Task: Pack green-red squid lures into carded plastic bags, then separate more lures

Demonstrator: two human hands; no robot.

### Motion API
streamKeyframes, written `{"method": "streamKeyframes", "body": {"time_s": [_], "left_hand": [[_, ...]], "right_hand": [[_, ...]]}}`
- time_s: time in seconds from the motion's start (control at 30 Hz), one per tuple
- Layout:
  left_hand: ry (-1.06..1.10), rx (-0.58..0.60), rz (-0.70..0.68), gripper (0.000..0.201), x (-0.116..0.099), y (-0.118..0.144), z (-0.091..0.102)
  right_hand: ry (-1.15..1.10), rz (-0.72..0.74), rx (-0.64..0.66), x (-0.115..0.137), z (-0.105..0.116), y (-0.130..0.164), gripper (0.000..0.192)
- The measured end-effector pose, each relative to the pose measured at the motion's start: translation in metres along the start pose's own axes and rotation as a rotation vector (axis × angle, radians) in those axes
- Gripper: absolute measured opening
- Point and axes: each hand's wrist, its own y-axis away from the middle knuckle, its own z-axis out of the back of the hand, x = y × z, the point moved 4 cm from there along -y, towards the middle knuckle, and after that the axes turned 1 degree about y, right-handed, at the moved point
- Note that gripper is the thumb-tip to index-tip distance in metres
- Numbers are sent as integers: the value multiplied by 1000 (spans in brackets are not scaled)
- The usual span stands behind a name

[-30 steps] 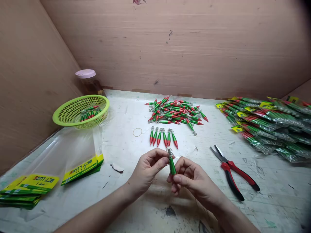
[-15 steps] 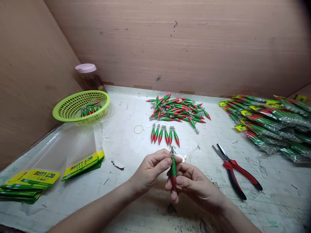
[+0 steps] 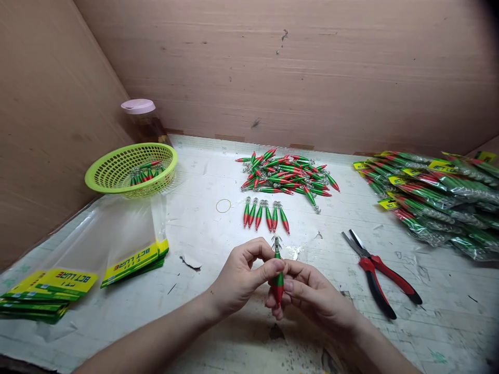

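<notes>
Between my two hands I hold a green and red fishing lure, hooks up and red tip towards me. My left hand has its thumb across the lure's green body. From the other side, the thumb and fingers of my right hand close on the lower part. Just beyond, several lures stand in a row with their hooks pointing away from me. Behind the row lies a heap of the same lures.
Pliers with red and black handles lie at right, near packed lure bags. At left are a green basket holding several lures, flat printed bags and a lidded jar. A rubber band lies left of the row.
The lure has turned about its length in my fingers: its patterned side faced up before, and a smooth side shows now. My left thumb has shifted slightly right over it.
</notes>
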Motion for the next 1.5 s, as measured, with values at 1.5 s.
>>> {"method": "streamKeyframes", "body": {"time_s": [1.5], "left_hand": [[-333, -180, 28, 35, 25, -8, 16]], "right_hand": [[565, 170, -489, 30, 42, 4, 25]]}}
